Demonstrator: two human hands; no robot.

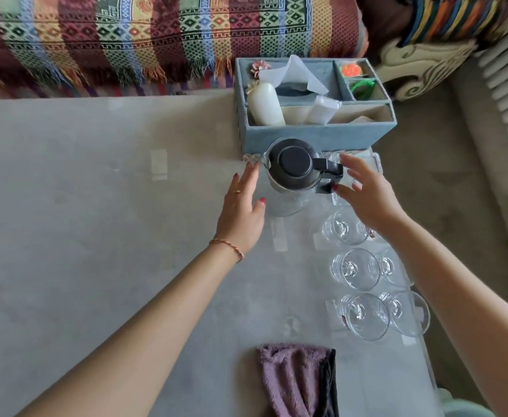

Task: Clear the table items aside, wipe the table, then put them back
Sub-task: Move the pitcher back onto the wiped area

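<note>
Your hands, the left hand and the right hand, flank the jug, fingers spread, gripping nothing, near the tabletop's far edge.

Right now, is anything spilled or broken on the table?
Nothing stands out. The jug stands upright between the hands, the glasses look whole, and the purple cloth lies at the near edge. No spill shows.
</note>
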